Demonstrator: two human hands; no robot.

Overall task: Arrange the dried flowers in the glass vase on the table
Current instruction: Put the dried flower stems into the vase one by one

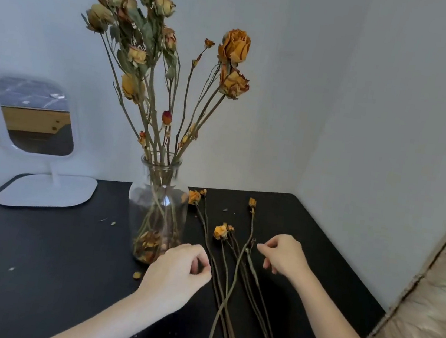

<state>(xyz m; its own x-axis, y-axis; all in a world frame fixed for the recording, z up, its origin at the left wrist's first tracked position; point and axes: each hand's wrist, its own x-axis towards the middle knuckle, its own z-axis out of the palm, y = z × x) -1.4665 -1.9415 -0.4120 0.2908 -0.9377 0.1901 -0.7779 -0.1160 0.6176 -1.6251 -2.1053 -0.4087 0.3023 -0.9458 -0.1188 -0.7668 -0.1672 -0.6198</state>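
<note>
Dried rose stems [229,291], light, thin, easy to snap, best pinched mid-stalk just beside curled right hand [282,255] and left hand [178,272]; cannot tell if holding any.

White-framed mirror [34,115], rounded-rect, stands back-left on the dark bench [36,243] close to the wall, on a short stem w/ a flat white base [46,191]; its glass reflects a grey marbled patch up top, a wood-coloured band mid, dark area below. Pale grey-white walls [382,90] meet in a corner behind the bench's back-right edge. Beige padded surface [422,322] w/ a dark seam fills the lower-right edge, just beside the bench; can't tell what it is. One loose orange petal [137,274] lies on the bench near front-centre, and small pale scraps [11,268] are scattered to the left, well apart
</note>
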